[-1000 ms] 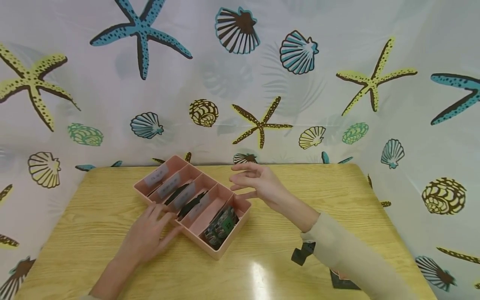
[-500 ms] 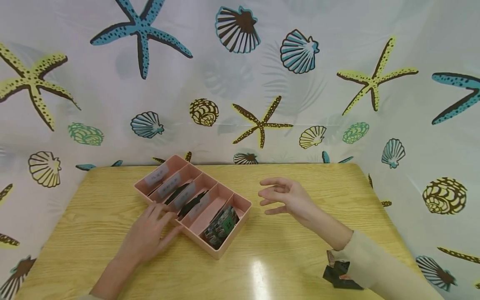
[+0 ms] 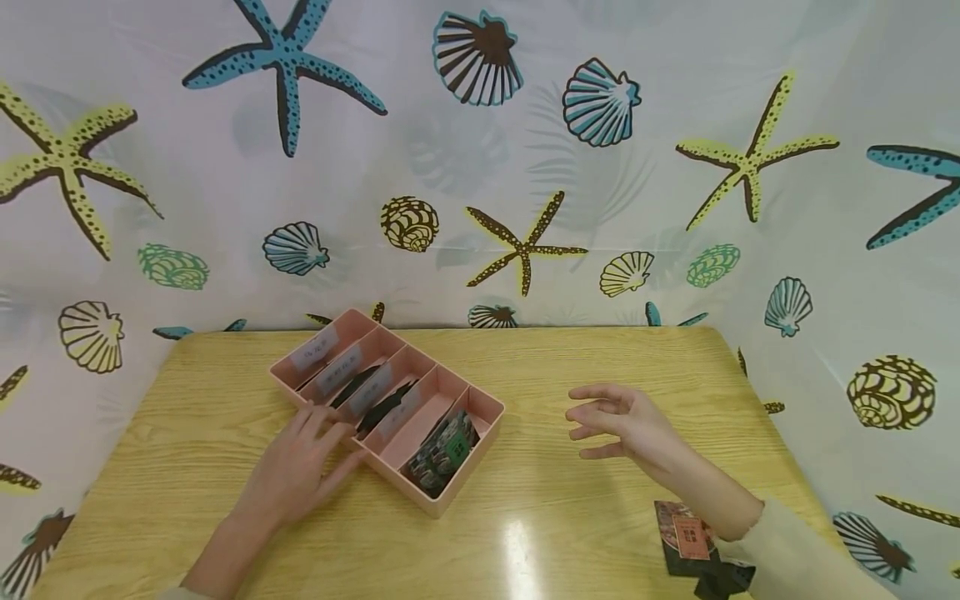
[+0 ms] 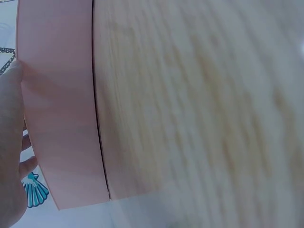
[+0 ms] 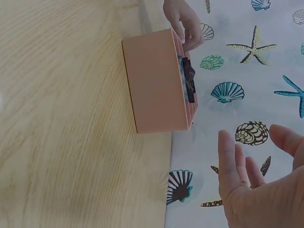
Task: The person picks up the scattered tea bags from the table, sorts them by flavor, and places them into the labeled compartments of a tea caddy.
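Observation:
A pink divided box (image 3: 442, 504) sits at an angle on the wooden table. My left hand (image 3: 292, 467) rests on its near rim, relaxed fingers at the edge and thumb along the side. In the left wrist view the thumb and fingers touch the rim beside the box's pink outer wall (image 4: 61, 114). Dark packets with a green label (image 3: 442, 454) stand in the box's nearest compartment, and other dark packets (image 3: 382, 408) in the middle ones. My right hand (image 3: 630, 429) hovers over the table right of the box, holding nothing, fingers loosely spread.
A dark flat packet with a red label (image 3: 690, 537) lies on the table at the front right, partly covered by the black wrist camera (image 3: 723, 577) and near the right sleeve (image 3: 802, 554). White labels (image 3: 313, 350) mark several compartments. A shell-patterned curtain (image 3: 480, 167) hangs behind the table.
My right hand has moved away from the box's far right corner, to the right and nearer to me. More of the red-labelled packet shows. The left hand and the box have stayed in place.

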### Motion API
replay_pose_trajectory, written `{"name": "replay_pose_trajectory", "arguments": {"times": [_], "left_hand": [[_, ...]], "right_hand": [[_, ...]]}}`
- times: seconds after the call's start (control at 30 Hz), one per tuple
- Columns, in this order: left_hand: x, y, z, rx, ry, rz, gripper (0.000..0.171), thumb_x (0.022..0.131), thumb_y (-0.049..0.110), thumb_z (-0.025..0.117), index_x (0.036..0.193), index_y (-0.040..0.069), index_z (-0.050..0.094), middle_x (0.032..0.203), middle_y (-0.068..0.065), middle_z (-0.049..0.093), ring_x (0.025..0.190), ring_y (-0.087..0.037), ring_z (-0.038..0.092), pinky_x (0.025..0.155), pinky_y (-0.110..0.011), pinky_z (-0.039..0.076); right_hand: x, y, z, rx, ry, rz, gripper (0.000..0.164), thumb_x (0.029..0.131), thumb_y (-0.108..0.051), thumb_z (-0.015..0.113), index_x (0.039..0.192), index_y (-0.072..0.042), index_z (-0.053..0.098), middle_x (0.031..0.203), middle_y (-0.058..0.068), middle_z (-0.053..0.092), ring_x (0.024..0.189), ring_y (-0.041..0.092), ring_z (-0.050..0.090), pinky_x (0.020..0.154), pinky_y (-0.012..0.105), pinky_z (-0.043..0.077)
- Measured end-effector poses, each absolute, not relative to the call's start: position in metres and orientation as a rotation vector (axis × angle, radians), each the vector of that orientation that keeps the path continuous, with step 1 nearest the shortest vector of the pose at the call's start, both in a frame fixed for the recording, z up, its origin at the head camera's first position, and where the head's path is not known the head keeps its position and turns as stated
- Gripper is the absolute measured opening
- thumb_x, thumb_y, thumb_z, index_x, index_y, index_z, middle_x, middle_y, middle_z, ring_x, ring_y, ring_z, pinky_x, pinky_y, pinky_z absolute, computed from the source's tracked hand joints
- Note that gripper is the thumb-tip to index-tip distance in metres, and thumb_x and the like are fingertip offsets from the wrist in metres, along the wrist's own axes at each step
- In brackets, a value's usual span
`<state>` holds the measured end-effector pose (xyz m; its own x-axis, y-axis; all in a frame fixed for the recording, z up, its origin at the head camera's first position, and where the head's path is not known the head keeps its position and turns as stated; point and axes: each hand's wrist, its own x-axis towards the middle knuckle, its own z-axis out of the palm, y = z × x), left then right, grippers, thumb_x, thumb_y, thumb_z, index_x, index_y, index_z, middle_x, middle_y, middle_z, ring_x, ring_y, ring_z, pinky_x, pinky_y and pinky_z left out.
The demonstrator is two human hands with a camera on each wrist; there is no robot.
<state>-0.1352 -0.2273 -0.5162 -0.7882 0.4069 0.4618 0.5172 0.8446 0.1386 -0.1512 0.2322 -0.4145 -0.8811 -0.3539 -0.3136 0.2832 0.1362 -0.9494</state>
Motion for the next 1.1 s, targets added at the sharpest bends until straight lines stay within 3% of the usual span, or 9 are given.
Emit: {"name": "replay_pose_trajectory", "arguments": {"times": [0.3,0.53,0.87,1.1], "left_hand": [[-0.136,-0.228,-0.518,-0.700,-2.588,-0.356,0.029,0.091,0.036,0.082,0.103,0.012,0.073,0.112,-0.011,0.065,0.106,-0.031,0.063,0.092,-0.050,0.058],[-0.136,-0.227,-0.518,-0.694,-2.586,-0.346,0.029,0.090,0.036,0.083,0.103,0.012,0.074,0.112,-0.011,0.066,0.106,-0.031,0.063,0.091,-0.050,0.059],[-0.135,-0.227,-0.519,-0.708,-2.585,-0.350,0.027,0.088,0.033,0.085,0.102,0.013,0.073,0.111,-0.010,0.065,0.105,-0.029,0.062,0.090,-0.050,0.059],[-0.136,-0.228,-0.518,-0.706,-2.581,-0.345,0.028,0.087,0.032,0.085,0.102,0.013,0.073,0.111,-0.010,0.065,0.105,-0.030,0.062,0.091,-0.050,0.058]], "right_hand": [[-0.133,0.268,-0.433,0.012,1.939,-1.730,0.058,0.105,-0.028,0.067,0.152,0.000,0.048,0.121,-0.002,0.073,0.103,0.016,0.075,0.088,0.038,0.066],[-0.117,0.293,-0.453,0.120,1.933,-1.706,0.067,0.105,-0.031,0.067,0.157,0.002,0.041,0.131,0.005,0.070,0.109,0.019,0.073,0.090,0.037,0.065],[-0.097,0.334,-0.474,0.313,1.918,-1.664,0.068,0.103,-0.030,0.069,0.156,0.003,0.042,0.127,0.003,0.074,0.103,0.018,0.077,0.084,0.036,0.066],[-0.091,0.360,-0.480,0.454,1.970,-1.606,0.070,0.102,-0.032,0.071,0.155,0.004,0.043,0.122,0.001,0.076,0.099,0.019,0.077,0.087,0.039,0.066]]}}
